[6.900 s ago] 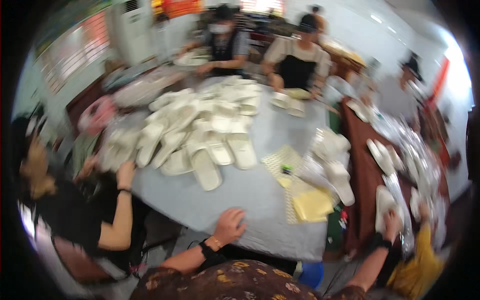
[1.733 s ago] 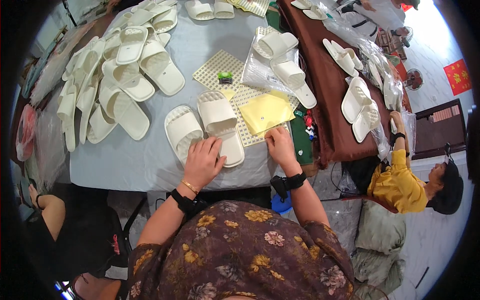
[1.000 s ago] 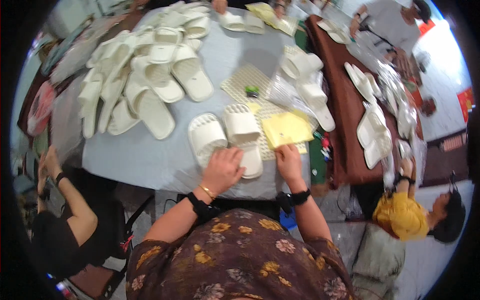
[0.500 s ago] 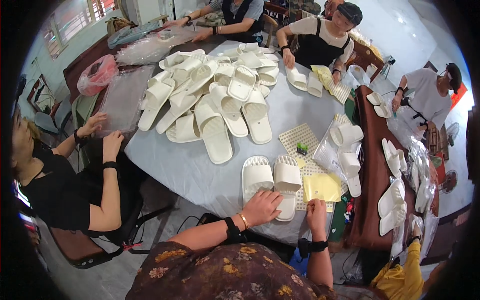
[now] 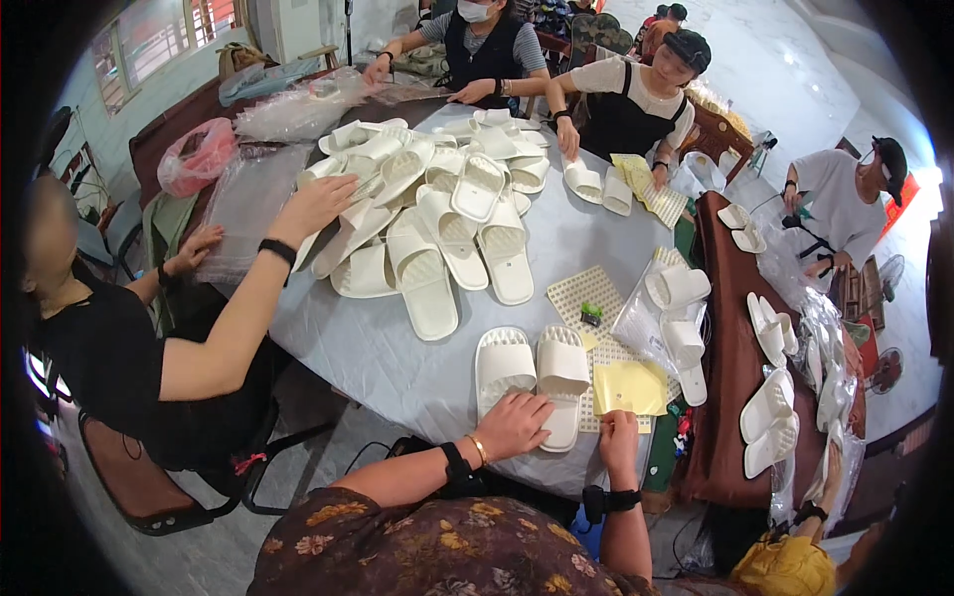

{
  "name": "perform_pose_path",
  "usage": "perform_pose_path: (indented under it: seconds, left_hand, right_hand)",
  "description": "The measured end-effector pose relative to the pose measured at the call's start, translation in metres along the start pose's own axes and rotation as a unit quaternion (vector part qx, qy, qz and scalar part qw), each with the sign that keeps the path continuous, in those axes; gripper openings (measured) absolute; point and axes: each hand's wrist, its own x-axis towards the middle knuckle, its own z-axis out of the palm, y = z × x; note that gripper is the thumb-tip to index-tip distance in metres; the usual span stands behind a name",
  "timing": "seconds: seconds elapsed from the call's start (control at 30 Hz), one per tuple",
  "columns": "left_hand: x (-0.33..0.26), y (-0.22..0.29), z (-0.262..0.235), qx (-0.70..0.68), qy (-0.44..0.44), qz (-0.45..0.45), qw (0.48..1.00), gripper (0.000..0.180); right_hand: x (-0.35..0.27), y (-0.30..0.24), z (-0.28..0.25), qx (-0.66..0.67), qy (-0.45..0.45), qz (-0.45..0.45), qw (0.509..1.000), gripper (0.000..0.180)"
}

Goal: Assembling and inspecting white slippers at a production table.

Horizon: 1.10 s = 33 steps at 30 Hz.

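Observation:
A pair of cream slippers, the left slipper and the right slipper, lies side by side with toes pointing away from me. My left hand rests over their heel ends, its fingers spread and touching the right one. To the right, my right hand is closed in a pinch at the lower edge of a yellow sheet. That sheet lies over a sticker sheet printed with small marks. A small green and black object sits on the stickers.
A large heap of cream slippers covers the table's middle. More slippers lie on a clear bag to the right. A co-worker's hand reaches over the heap's left side. Brown seating edges the right, with bagged slippers on it.
The co-worker at the left has stretched an arm over to the slipper heap. The view has shifted slightly; my hands keep nearly the same places by the slippers and yellow sheet.

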Motion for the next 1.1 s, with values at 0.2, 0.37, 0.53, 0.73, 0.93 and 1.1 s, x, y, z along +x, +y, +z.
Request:
perform_pose_path:
  seconds: [0.2,0.37,0.53,0.73,0.93,1.1]
  left_hand:
    - [0.002,0.000,-0.001,-0.004,-0.006,-0.004,1.000,0.045]
    - [0.002,0.000,-0.001,0.003,-0.004,0.001,1.000,0.045]
    - [-0.001,0.005,-0.003,0.001,-0.005,0.002,1.000,0.045]
    - [0.001,0.005,0.004,-0.014,-0.086,-0.016,0.996,0.045]
    - [0.006,-0.005,0.001,0.013,-0.018,-0.003,1.000,0.048]
    - [0.010,-0.001,-0.004,-0.010,-0.036,-0.016,0.999,0.045]
  right_hand:
    - [0.001,0.004,0.003,0.007,-0.003,0.019,1.000,0.012]
    - [0.000,-0.001,0.000,0.017,0.004,0.011,1.000,0.012]
    - [-0.006,0.006,0.000,0.042,-0.004,0.013,0.999,0.013]
    - [-0.010,0.017,0.000,0.024,-0.007,0.013,1.000,0.014]
    - [0.009,-0.002,-0.005,0.136,0.056,0.059,0.987,0.009]
    - [0.020,-0.047,-0.002,0.202,0.005,0.086,0.976,0.010]
